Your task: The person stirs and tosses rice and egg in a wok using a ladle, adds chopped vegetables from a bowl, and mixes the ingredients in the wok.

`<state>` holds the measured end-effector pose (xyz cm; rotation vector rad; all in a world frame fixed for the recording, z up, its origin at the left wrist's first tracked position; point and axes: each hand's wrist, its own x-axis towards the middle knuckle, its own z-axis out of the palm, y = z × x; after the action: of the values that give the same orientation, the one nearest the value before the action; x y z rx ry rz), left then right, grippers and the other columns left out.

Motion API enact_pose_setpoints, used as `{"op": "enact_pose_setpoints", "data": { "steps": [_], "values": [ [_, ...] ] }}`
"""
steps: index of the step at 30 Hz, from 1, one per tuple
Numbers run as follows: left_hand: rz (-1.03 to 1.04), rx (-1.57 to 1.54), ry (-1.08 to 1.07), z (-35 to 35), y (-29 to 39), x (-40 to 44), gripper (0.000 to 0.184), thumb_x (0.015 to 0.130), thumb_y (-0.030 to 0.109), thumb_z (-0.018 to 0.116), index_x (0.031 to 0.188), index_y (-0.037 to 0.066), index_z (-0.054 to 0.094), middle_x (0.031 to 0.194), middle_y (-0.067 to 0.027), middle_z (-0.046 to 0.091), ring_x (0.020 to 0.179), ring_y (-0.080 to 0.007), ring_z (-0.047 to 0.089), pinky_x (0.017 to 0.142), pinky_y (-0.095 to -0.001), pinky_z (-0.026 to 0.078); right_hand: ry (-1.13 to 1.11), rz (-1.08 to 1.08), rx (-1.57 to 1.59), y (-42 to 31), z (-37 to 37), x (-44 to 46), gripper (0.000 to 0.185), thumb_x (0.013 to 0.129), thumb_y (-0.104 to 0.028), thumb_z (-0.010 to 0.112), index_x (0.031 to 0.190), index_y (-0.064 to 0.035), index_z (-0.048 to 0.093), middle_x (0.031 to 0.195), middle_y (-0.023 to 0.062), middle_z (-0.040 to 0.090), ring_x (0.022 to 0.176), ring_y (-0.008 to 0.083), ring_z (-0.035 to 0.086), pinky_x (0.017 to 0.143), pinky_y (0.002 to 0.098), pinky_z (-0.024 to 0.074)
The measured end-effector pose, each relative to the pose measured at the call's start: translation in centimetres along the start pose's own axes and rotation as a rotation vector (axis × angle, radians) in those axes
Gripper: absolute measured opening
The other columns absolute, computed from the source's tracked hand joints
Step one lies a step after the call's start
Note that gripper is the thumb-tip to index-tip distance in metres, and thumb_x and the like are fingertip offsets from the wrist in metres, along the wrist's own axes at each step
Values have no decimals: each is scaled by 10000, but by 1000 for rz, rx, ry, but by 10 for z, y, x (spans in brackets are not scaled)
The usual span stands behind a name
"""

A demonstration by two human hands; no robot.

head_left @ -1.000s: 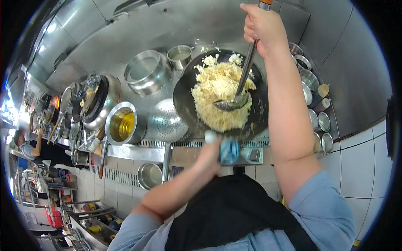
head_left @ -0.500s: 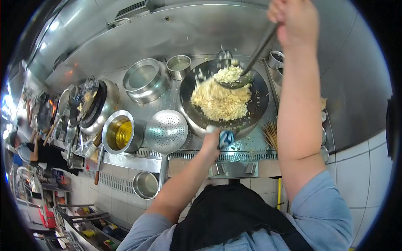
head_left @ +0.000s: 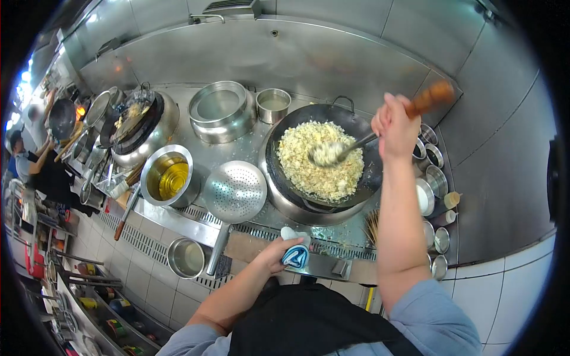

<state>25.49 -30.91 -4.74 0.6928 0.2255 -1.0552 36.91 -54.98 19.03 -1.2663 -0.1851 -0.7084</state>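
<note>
So the cook's right hand (head_left: 396, 127) is wrapped tight around a ladle (head_left: 361, 142), just below the wooden end, with the ladle's scoop a bit blurry over a big heap of rice (head_left: 323, 179). The rice is in the black wok (head_left: 369, 173), pretty much covering the middle. The left hand (head_left: 272, 254) is closed on a blue and white cloth (head_left: 295, 257), near the counter's (head_left: 238, 153) front edge and clear of the wok. Left of the wok there's a strainer (head_left: 236, 193), and just beside that, a metal pot (head_left: 191, 188) with yellow oil (head_left: 174, 181) inside.
</note>
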Motion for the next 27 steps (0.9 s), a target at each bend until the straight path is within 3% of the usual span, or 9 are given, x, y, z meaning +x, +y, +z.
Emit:
{"op": "enact_pose_setpoints", "data": {
  "steps": [2, 4, 8, 11, 14, 18, 20, 24, 27],
  "values": [
    [75, 64, 59, -9, -7, 5, 340, 888, 198, 652, 1127, 4, 509, 935, -94, 645, 796, -173, 654, 671, -307, 557, 184, -16, -99, 75, -9, -17, 326, 864, -121, 590, 585, -113, 419, 494, -22, 417, 406, 87, 392, 394, 256, 291],
    [80, 70, 87, -8, -8, 7, 352, 870, 207, 683, 1115, 12, 521, 911, -60, 626, 780, -151, 640, 657, -297, 547, 37, 157, -49, 115, -23, -11, 306, 854, -107, 603, 597, -115, 439, 501, -32, 412, 420, 84, 404, 397, 256, 297],
    [92, 141, 144, -5, -13, -1, 347, 865, 209, 687, 1111, 21, 530, 958, -60, 613, 796, -145, 626, 660, -311, 540, -138, 353, -143, 36, 14, 26, 324, 855, -96, 601, 597, -115, 405, 506, -41, 399, 421, 75, 400, 397, 249, 286],
    [96, 162, 171, -8, -21, -2, 300, 874, 200, 676, 1081, 26, 545, 912, -42, 617, 771, -140, 625, 657, -301, 538, -26, 34, -67, 52, 20, -3, 322, 845, -103, 600, 580, -109, 416, 505, -41, 415, 428, 66, 395, 407, 244, 288],
    [91, 237, 124, -3, -24, -5, 280, 875, 203, 674, 1060, 31, 553, 887, -35, 616, 758, -137, 624, 650, -297, 538, -74, 217, -243, 121, -4, 14, 288, 842, -124, 593, 589, -94, 459, 492, -34, 406, 428, 72, 396, 413, 258, 298],
    [87, 204, 125, -5, -22, -11, 308, 872, 206, 677, 1082, 34, 531, 879, -34, 612, 762, -137, 628, 642, -301, 541, -221, 340, -123, 30, 32, 12, 312, 857, -82, 576, 616, -123, 383, 480, -48, 347, 359, 63, 296, 356, 249, 229],
    [77, 207, 123, -7, -22, -9, 329, 869, 205, 680, 1100, 32, 522, 900, -41, 617, 769, -136, 631, 645, -299, 543, -187, 158, -50, 17, 35, -20, 302, 860, -81, 567, 617, -119, 391, 480, -47, 358, 367, 67, 317, 363, 251, 246],
    [36, 305, 139, -1, -21, -5, 370, 872, 199, 677, 1145, 18, 506, 962, -58, 622, 821, -144, 635, 682, -293, 541, -170, 14, -529, 103, -4, -3, 293, 857, -95, 586, 614, -119, 424, 508, -50, 388, 412, 69, 363, 388, 247, 259],
    [138, 245, 219, 9, -20, -6, 297, 888, 209, 651, 1096, 24, 548, 920, -61, 634, 806, -156, 643, 683, -309, 547, -194, 375, -151, 17, 8, 16, 330, 875, -92, 578, 600, -135, 400, 488, -66, 358, 365, 58, 297, 365, 246, 227]
  ]
}}
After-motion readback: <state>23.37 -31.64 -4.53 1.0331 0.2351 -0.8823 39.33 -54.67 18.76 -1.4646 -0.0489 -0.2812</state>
